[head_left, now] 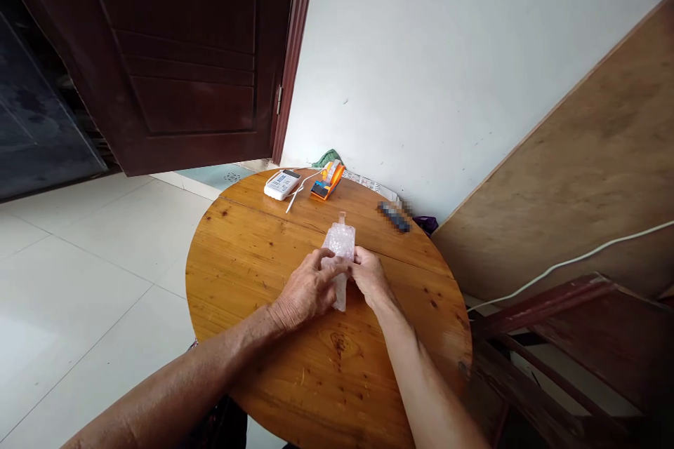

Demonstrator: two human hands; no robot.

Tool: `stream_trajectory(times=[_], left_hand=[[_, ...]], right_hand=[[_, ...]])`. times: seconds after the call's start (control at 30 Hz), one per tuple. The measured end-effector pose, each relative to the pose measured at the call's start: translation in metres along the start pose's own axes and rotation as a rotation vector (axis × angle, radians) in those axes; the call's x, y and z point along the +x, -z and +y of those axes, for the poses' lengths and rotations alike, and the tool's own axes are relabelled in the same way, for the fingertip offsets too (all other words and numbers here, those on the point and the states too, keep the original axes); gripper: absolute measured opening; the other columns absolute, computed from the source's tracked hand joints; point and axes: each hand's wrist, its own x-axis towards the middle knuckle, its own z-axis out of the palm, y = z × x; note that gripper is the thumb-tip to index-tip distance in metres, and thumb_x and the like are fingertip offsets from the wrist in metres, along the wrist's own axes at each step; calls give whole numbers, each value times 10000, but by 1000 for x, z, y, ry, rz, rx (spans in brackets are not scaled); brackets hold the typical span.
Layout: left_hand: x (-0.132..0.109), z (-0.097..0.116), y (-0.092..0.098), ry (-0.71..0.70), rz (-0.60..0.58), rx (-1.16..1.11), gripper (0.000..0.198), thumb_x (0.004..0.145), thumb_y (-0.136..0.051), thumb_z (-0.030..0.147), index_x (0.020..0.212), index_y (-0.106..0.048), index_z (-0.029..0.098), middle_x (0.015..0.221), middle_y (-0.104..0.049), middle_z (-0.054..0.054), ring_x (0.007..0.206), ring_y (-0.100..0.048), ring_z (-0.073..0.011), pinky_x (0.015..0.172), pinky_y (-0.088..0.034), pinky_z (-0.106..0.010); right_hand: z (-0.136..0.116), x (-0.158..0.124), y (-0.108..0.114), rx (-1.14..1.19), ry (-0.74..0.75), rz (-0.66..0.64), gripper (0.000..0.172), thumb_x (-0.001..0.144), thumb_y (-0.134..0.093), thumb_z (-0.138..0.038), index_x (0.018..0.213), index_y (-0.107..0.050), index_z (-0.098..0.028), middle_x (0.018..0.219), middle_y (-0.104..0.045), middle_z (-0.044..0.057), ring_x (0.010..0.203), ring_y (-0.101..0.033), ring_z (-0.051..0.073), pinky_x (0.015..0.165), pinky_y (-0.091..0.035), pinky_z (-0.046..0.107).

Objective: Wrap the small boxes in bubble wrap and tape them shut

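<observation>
A small bundle of bubble wrap (341,238) lies on the round wooden table (236,252), with a strip of clear tape (342,217) sticking out at its far end. My left hand (310,285) reaches across the lower half of the bundle, its fingers bent and pressing on the wrap. From the other side, my right hand (368,273) grips the bundle's right edge, thumb and fingers close together. What is inside the wrap cannot be made out.
Toward the table's back stand a white device (282,184) with a white cable (295,198) and an orange tape dispenser (327,180). A dark, pixelated object (394,217) lies at the back right. Behind are a white wall (421,70) and a dark red door (189,56).
</observation>
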Motion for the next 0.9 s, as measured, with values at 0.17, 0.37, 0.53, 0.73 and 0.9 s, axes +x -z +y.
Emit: stream_trajectory(times=[0.17, 0.37, 0.53, 0.73, 0.9], left_hand=[[0, 0, 2, -137, -11, 154, 322, 820, -556, 105, 1075, -712, 226, 1336, -572, -81, 1034, -583, -231, 910, -523, -375], [3, -1, 4, -121, -24, 89, 292, 859, -516, 107, 1077, -690, 195, 1072, -711, -61, 916, -602, -205, 889, -509, -341], [4, -1, 2, -70, -27, 41, 255, 855, -529, 120, 1036, -694, 191, 1072, -710, -74, 946, -630, -205, 906, -507, -345], [2, -2, 0, -36, 9, 49, 249, 856, -549, 158, 1037, -716, 196, 1079, -697, -81, 953, -626, -213, 899, -519, -348], [0, -4, -3, -6, 33, 21, 269, 850, -567, 180, 1065, -726, 207, 1096, -664, -83, 996, -619, -216, 885, -524, -336]], right_hand=[[9, 6, -3, -93, 119, 96, 275, 621, -690, -420, 604, -528, -197, 543, -498, -63, 553, -402, 103, 502, -313, 216], [8, 6, -8, -113, 193, 152, 296, 674, -661, -448, 611, -492, -213, 558, -454, -66, 570, -372, 111, 524, -319, 225], [5, 1, -16, 31, 152, 132, 304, 711, -644, -489, 738, -553, -201, 615, -531, -51, 557, -420, 113, 519, -364, 229], [-10, -10, -14, 260, 100, 78, 290, 657, -708, -394, 840, -622, -185, 723, -636, -19, 640, -521, 138, 611, -437, 247], [-19, -13, -11, 249, 89, -2, 302, 666, -689, -390, 871, -637, -175, 738, -654, -5, 665, -549, 157, 654, -452, 264]])
